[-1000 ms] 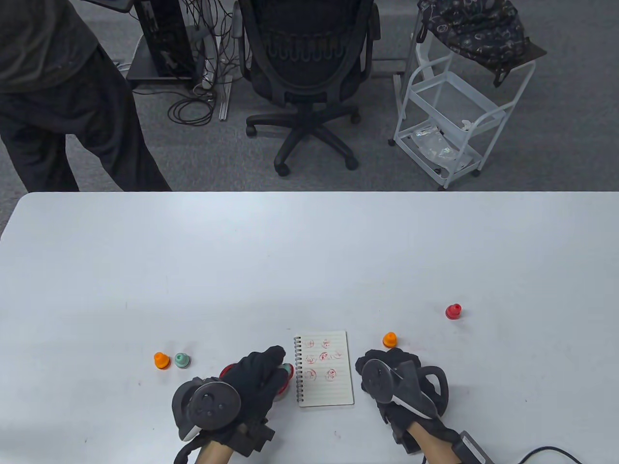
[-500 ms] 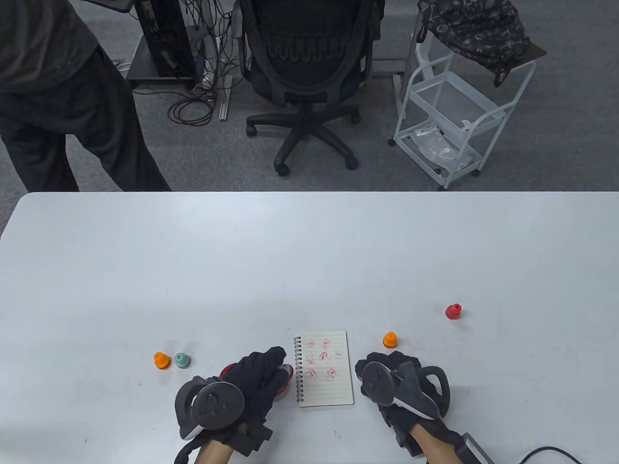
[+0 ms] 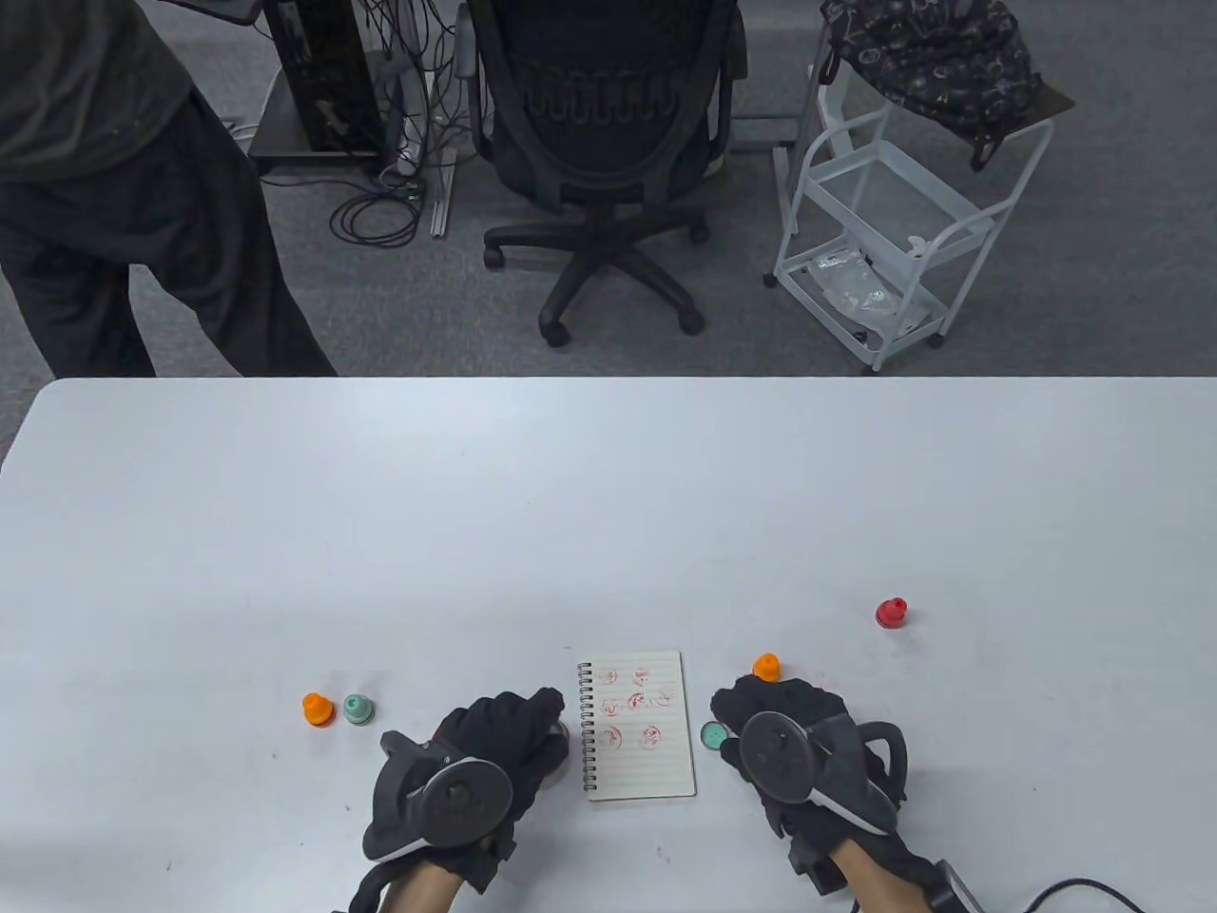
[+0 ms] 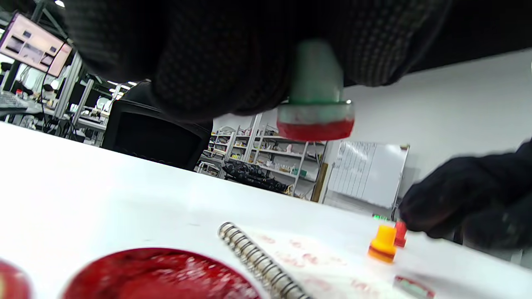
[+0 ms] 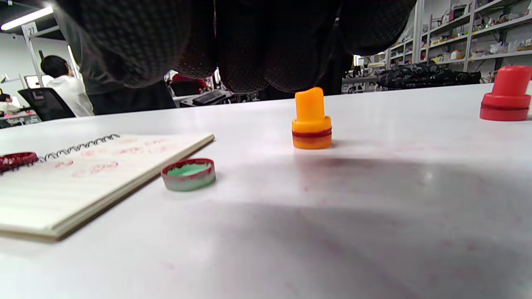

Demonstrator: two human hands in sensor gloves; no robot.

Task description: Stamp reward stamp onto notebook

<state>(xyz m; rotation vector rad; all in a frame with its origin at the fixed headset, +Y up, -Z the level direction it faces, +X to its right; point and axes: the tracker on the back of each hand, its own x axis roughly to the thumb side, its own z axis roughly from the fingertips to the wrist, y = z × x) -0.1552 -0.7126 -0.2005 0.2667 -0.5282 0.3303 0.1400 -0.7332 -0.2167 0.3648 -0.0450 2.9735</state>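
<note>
You're pinching the green stamp [image 4: 315, 89] in your left hand [image 3: 485, 761], inked face hanging above the ink pad [image 4: 158, 274]. Drifting sideways risks overlapping old prints on the notebook [image 3: 639, 728]. Right hand [image 3: 794, 737] is holding nothing, fingers curled loosely.

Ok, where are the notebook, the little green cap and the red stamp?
notebook [image 3: 639, 761], table view, bare lined page.
green cap [image 5: 189, 173], right wrist view, its rim.
red stamp [image 3: 892, 613], table view, its body.
</note>
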